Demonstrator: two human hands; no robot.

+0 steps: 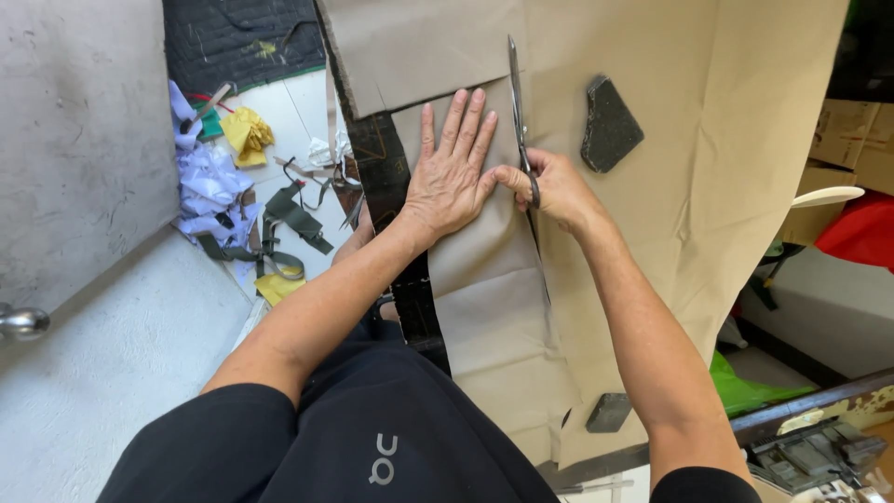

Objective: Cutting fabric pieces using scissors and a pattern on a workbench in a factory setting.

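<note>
Two hands on tan fabric [652, 186]: left hand [451, 177] flat, open; right hand [549, 186] gripping scissors [518, 112], dark stone weight [610, 125] just beyond.

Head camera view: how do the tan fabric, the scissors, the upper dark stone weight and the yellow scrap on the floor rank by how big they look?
1. Tan fabric, by far the largest.
2. Scissors, long and thin.
3. Upper dark stone weight.
4. Yellow scrap.

The weight and the scrap look nearly alike, and the scrap lies farther from the camera, so their order is unsure.

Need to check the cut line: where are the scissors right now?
In the right hand, the scissors point up the tan cloth, between the flat left hand and a dark stone weight.
</note>
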